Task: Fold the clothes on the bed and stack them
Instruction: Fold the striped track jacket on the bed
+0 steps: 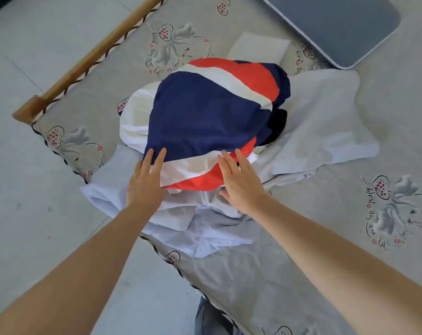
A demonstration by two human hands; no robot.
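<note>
Grey sheets with little heart pictures cover the bed [301, 274], and a wooden rail [96, 52] runs along its far side. On the bed sits a folded top in blue, white and red [205, 112], resting on a white garment [135, 117]. Pale shirts [325, 122] lie crumpled under and around it. The left hand [144, 182] and right hand [239, 182] lie flat on the top's near edge, fingers straight and spread, holding nothing, likely to press it smooth so the pile stays neat.
</note>
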